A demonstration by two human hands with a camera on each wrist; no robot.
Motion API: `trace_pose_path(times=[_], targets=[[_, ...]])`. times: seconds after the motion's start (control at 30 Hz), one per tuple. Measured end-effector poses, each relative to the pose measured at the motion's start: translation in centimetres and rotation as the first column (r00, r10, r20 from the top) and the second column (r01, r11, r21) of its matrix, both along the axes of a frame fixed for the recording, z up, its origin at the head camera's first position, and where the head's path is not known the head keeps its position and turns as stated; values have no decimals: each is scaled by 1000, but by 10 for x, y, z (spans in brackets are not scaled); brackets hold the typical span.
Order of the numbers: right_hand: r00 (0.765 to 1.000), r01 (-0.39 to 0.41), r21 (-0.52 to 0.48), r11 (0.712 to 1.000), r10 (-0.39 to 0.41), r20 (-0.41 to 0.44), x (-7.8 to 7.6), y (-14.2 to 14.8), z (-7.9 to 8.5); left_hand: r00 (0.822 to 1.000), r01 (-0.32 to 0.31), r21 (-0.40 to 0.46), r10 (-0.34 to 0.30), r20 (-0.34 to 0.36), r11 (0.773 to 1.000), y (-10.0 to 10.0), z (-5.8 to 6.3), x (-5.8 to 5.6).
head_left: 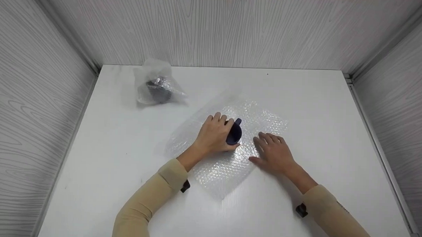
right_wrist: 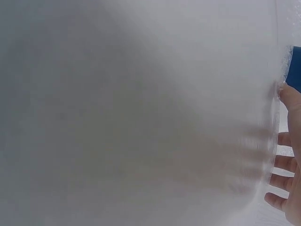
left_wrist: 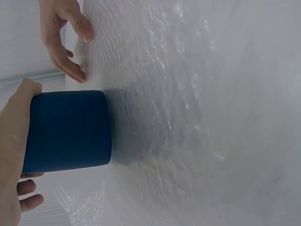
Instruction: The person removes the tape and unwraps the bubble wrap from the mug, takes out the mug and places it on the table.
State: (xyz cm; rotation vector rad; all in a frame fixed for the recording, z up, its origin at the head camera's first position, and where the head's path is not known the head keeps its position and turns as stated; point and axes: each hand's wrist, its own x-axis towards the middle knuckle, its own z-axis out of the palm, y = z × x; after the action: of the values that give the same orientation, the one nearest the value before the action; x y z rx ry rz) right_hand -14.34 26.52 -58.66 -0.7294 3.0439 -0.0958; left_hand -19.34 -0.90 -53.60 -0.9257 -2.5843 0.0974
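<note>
A dark blue mug [head_left: 234, 134] stands on a sheet of bubble wrap [head_left: 216, 174] spread over the table's middle. My left hand [head_left: 214, 134] grips the mug round its rim, thumb on the near side and fingers on the far side. The mug's handle [head_left: 239, 121] points away. In the left wrist view the mug's side [left_wrist: 70, 132] shows upright against the wrap. My right hand [head_left: 274, 152] rests at the right edge of the bubble wrap with fingers spread, a short way right of the mug, holding nothing.
At the back left of the white table [head_left: 336, 137] sits another dark object inside a bubble wrap bag [head_left: 153, 67]. Grey wood-grain panels [head_left: 214, 31] rise at the back and on both sides.
</note>
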Motion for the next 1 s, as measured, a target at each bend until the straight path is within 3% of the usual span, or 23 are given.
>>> trace_pose_path(times=[0.53, 0.83, 1.0], targets=[[1000, 9, 13, 1000, -9, 24, -2, 9, -2, 997, -71, 69, 71, 7, 995, -42, 19, -1], [1000, 15, 2, 1000, -15, 22, -1, 6, 1, 988, -146, 109, 151, -36, 983, -84, 36, -2], [999, 18, 0, 1000, -18, 31, 0, 5, 1, 984, -171, 148, 176, -20, 974, -113, 41, 0]])
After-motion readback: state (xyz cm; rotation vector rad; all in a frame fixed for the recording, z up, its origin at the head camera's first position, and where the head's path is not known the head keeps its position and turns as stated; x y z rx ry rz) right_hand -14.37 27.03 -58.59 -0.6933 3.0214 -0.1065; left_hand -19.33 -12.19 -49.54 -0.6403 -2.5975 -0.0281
